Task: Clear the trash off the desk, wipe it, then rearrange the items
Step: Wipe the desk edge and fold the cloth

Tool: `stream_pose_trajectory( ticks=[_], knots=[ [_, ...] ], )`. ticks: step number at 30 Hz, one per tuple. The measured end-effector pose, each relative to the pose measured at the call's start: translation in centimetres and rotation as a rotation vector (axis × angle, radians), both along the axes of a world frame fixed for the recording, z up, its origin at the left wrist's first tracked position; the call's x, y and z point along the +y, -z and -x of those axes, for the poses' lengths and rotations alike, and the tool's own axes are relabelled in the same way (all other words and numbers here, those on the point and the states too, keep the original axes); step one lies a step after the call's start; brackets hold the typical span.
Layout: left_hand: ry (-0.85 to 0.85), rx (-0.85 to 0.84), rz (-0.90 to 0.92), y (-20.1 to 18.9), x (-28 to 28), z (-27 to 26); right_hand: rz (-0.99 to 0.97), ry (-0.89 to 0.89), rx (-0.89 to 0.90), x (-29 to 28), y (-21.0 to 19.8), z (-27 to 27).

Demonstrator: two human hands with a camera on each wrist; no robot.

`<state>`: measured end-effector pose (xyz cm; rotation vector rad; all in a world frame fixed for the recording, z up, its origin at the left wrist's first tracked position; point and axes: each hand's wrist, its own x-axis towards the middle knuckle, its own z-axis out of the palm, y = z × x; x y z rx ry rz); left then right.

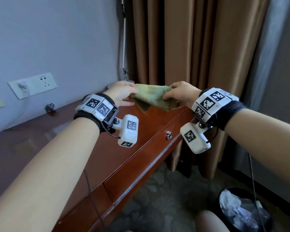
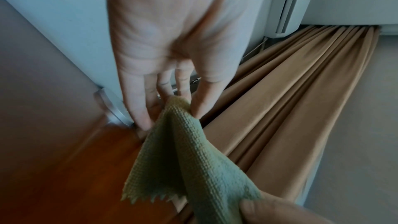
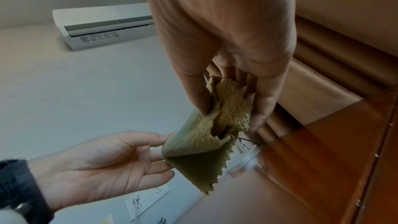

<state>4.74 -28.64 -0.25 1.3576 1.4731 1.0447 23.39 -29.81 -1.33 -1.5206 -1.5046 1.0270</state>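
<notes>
Above the far corner of the wooden bench (image 1: pixel 141 139), close to the brown curtain (image 1: pixel 191 47), a green cloth (image 1: pixel 151 97) hangs folded between 2 hands. The right hand (image 1: pixel 179 94) pinches 1 end between thumb and fingers, and the left hand (image 1: pixel 122 94) grips the other end with its fingertips (image 2: pixel 194 108). A bin (image 1: pixel 241 211) holding crumpled trash stands on the floor, down to the right of the bench.

Soft, even daylight; wrist views dim, blurred, perhaps edge-warped.
</notes>
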Motion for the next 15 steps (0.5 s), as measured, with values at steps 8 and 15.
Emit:
stream_pose_trajectory(
  ticks=[8,15],
  knots=[
    [0.025,0.259,0.138,4.2,1.9,0.5,0.145,-0.027,-0.097,1.8,5.8,0.7],
    [0.077,0.453,0.221,6.2,2.3,1.8,0.112,-0.054,-0.239,2.2,8.0,1.0]
  ],
)
